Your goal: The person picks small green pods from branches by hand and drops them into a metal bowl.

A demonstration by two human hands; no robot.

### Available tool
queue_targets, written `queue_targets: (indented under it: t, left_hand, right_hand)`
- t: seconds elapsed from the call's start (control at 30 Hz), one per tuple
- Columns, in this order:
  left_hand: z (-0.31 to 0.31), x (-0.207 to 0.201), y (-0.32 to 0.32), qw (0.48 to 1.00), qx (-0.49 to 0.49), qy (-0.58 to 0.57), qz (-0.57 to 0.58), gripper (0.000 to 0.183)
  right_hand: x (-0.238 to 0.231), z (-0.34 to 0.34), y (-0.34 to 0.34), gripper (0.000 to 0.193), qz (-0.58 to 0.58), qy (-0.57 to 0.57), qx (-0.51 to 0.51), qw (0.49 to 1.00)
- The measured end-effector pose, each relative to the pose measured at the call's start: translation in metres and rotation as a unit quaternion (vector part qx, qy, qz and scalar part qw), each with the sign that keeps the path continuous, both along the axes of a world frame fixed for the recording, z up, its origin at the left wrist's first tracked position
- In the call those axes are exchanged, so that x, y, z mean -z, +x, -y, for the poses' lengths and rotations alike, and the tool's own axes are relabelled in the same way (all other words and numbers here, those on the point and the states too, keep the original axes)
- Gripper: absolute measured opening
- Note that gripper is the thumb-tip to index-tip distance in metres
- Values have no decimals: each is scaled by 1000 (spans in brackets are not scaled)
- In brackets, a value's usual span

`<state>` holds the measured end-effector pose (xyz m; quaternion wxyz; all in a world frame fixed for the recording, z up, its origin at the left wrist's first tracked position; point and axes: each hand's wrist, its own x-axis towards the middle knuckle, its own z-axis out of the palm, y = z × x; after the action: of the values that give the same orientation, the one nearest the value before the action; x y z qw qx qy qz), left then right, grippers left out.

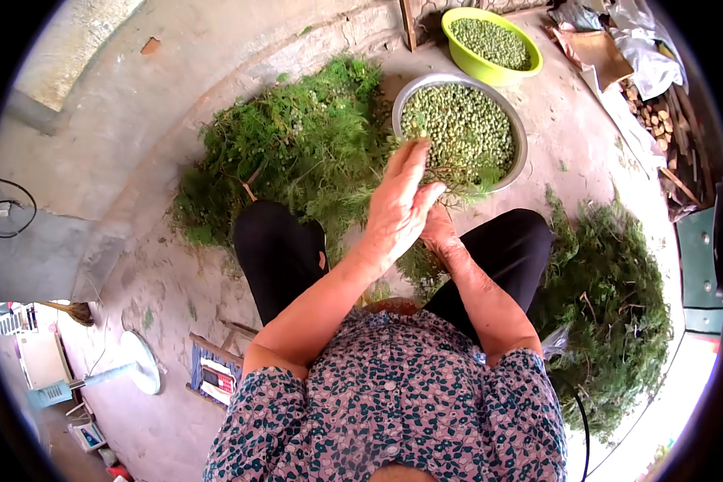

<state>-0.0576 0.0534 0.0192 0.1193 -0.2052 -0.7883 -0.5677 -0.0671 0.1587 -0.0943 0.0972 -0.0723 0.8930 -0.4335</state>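
My left hand (400, 197) reaches over the near-left rim of a metal basin (522, 157), its fingers stretched out and its thumb apart. Small round green berries (458, 116) fill this basin. Close behind and below the left hand, my right hand (439, 228) is partly covered by it. Its fingers look closed around the stem of a feathery green sprig (462, 178), which spreads over the basin's near edge. A large heap of feathery green branches (289, 145) lies to the left of the basin, reaching my left knee.
A yellow-green basin (506, 76) of similar berries stands beyond the metal one. Another heap of branches (610, 305) lies on the right. Stacked firewood (659, 128) and plastic bags are at the far right. On the left are a pedestal fan (140, 361) and a small folding stool (215, 371).
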Motion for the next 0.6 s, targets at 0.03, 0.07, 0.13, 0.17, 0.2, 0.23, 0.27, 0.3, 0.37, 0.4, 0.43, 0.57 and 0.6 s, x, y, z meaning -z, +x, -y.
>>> queue_targets:
  t: [0.03,0.07,0.13,0.17,0.2,0.23,0.27,0.3,0.37,0.4,0.43,0.57,0.6]
  left_hand:
    - [9,-2,0,995,3,101,-12,46]
    - [15,1,-4,979,14,202,-21,47]
    - [38,-1,-8,980,-37,189,45,38]
    - [44,-4,-10,967,-26,229,110,35]
    - [45,-8,-13,963,-59,235,121,24]
    - [45,-12,-22,963,-56,237,112,24]
    - [48,-12,-33,972,-60,193,118,19]
    - [51,-14,-39,979,-65,148,125,14]
    - [55,-36,-40,963,-54,199,175,16]
    - [59,-43,-42,950,-38,227,212,18]
    - [62,-46,-45,934,-20,255,250,20]
    - [70,-35,-68,960,-40,214,178,17]
    - [74,-33,-74,955,-44,231,178,11]
  right_hand:
    - [-38,6,-4,30,107,-22,13,994]
    - [-67,11,-3,29,101,11,-1,995]
    - [-44,23,-11,31,39,-255,64,964]
    - [-55,23,-12,36,72,-239,63,966]
    - [-40,25,-17,37,38,-230,53,971]
    - [-22,24,-26,38,-3,-221,46,974]
    - [-10,27,-33,38,-11,-221,43,974]
    - [1,31,-38,38,-55,-197,65,977]
    - [-12,44,-39,39,-99,-173,83,976]
    - [-25,49,-36,35,-207,-77,62,973]
    - [-25,50,-39,30,-302,40,20,952]
    - [-41,61,-52,26,-118,-358,94,922]
    - [-48,60,-54,27,6,-496,94,863]
